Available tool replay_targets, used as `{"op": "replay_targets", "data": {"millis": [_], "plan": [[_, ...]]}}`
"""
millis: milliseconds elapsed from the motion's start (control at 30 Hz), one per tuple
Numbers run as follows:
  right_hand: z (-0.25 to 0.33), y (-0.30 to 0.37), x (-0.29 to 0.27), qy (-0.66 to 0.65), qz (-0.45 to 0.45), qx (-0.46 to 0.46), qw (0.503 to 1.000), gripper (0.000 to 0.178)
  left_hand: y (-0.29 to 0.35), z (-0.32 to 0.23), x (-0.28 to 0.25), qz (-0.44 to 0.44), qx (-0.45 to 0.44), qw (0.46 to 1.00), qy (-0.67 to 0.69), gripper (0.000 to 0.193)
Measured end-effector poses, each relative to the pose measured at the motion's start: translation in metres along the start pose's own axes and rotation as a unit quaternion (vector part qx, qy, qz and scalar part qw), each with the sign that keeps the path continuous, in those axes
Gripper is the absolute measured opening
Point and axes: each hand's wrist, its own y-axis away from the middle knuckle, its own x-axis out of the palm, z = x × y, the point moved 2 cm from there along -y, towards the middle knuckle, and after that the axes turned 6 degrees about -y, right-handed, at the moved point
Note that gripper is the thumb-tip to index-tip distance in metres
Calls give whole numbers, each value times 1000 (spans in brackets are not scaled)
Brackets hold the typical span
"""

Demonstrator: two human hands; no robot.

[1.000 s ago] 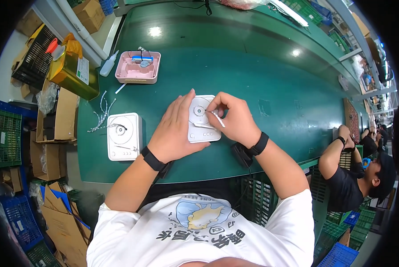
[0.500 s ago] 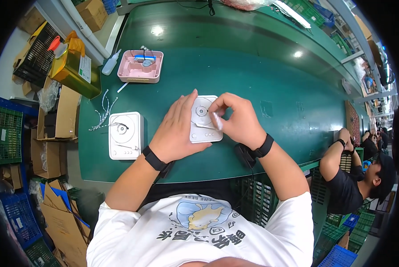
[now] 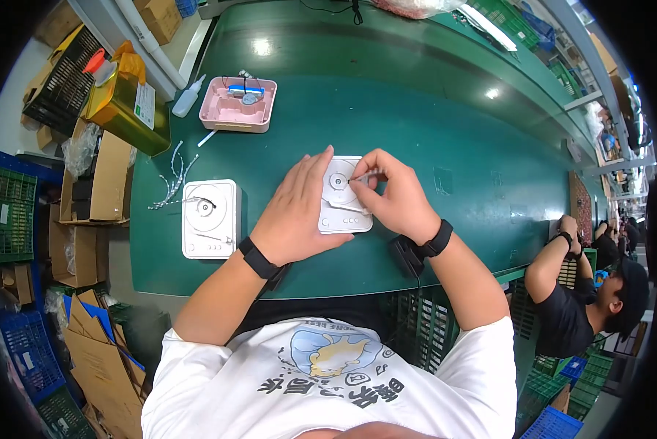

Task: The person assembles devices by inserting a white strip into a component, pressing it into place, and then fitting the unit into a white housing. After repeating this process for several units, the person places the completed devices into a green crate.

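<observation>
A small white record-player-shaped case [image 3: 335,221] lies on the green bench in front of me. My left hand [image 3: 297,199] grips its left side, fingers along the far part and thumb by the near edge. Over the right half of its round disc, my right hand [image 3: 391,192] pinches something thin and whitish. The fingers hide most of that piece, and its kind is unclear. To the left stands a second white record-player-shaped case [image 3: 210,245], with twisted speckled strands [image 3: 173,183] running from its disc onto the bench.
Beyond them are an open pink housing [image 3: 235,122] with parts inside, a squeeze bottle [image 3: 188,98] and a short white strip [image 3: 207,138]. A yellow-green metal can [image 3: 127,113] stands at the bench's left edge. Another person [image 3: 579,300] sits at the right.
My right fingers have shifted to the disc's middle, and the whitish piece that hung below them is now mostly hidden. The bench scene has shifted slightly in view.
</observation>
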Motion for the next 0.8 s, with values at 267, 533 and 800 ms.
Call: {"op": "replay_targets", "data": {"millis": [267,533,800], "plan": [[5,-1,9,18,-42,42,998,20,0,0,0,0,-5,1000,-8,139],[12,1,-1,50,-31,6,998,33,-2,-1,-2,-7,5,1000,8,138],[5,1,12,6,-75,-24,997,40,1,-12,-1,-29,-13,999,-35,132]]}}
